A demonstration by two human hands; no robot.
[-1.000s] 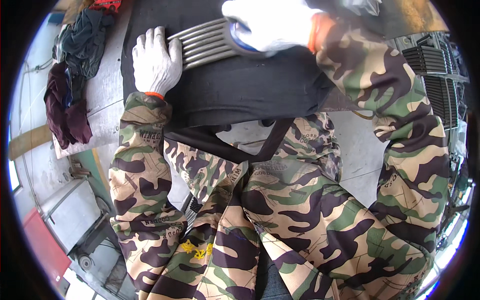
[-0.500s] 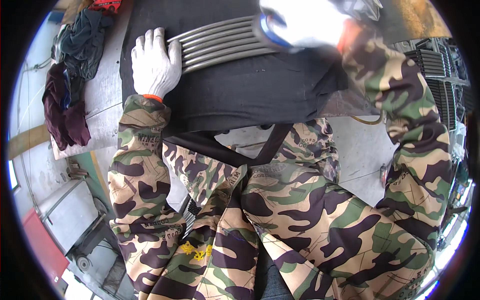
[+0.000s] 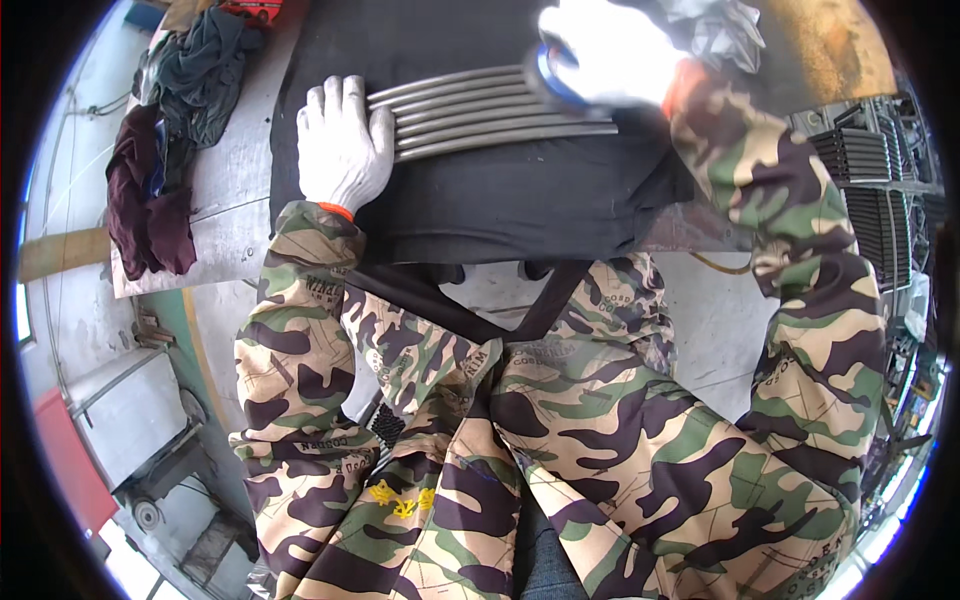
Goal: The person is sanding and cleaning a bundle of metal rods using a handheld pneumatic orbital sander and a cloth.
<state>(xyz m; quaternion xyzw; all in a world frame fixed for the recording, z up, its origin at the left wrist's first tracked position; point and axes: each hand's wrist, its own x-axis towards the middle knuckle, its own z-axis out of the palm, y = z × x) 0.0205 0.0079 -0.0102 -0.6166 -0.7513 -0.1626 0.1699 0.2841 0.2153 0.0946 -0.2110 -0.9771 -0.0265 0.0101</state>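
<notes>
Several slim grey metal rods (image 3: 450,112) lie side by side in a slightly fanned row on a black cloth (image 3: 480,205). My left hand (image 3: 345,145), in a white knitted glove, rests flat at their left ends with its fingers stretched out. Over the right part of the rods is my right hand (image 3: 620,55), also white-gloved and smeared by motion. It grips a round, blue-edged thing (image 3: 552,76) against the rods; its exact kind is hidden by the glove and blur. The right tips of the lower rods show below this hand.
Dark green and maroon cloths (image 3: 150,215) are heaped at the table's left side. Crumpled clear plastic (image 3: 715,35) lies beyond my right hand. A red object (image 3: 255,10) sits at the far left. Racks of dark bars (image 3: 860,150) stand to the right, and a wheeled cart (image 3: 150,420) at lower left.
The view has shifted, so the table and rods sit farther right and lower. My right hand has slid a little left along the rods, uncovering lower right tips. My left hand stays at their ends.
</notes>
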